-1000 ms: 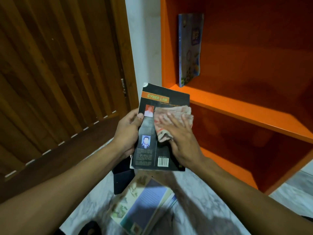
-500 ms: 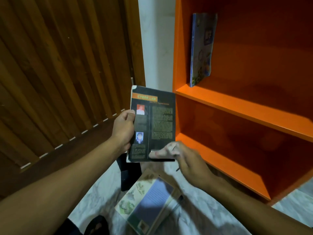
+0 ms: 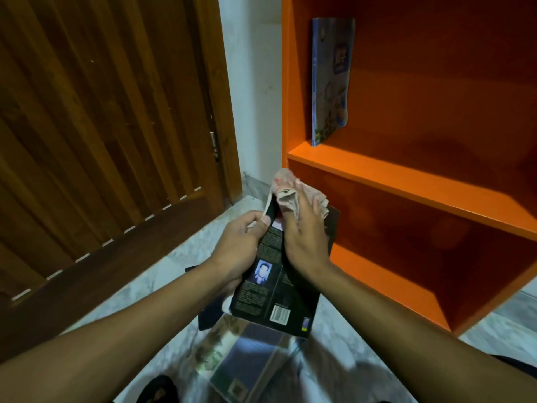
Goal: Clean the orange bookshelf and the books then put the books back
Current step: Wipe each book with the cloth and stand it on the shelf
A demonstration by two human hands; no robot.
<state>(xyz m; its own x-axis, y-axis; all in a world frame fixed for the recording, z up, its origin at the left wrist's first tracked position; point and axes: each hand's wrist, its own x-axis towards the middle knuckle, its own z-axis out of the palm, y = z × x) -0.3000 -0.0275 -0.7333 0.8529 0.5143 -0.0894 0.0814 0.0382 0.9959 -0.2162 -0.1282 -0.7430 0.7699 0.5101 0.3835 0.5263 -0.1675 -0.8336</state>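
My left hand grips the left edge of a black paperback, back cover up, thumb on the cover. My right hand holds a crumpled pinkish cloth against the book's upper end; the cloth bunches over my fingertips and hides the top of the cover. Right of my hands stands the orange bookshelf. A blue book stands upright against the left wall of its upper compartment. The lower compartment holds nothing that I can see.
More books lie in a pile on the pale marble floor below my hands, a dark one partly under the paperback. A slatted wooden door fills the left. White wall separates door and shelf.
The book has tilted flatter and lower. My right hand with the cloth went from the middle of the cover down to its bottom edge, then up to its top end.
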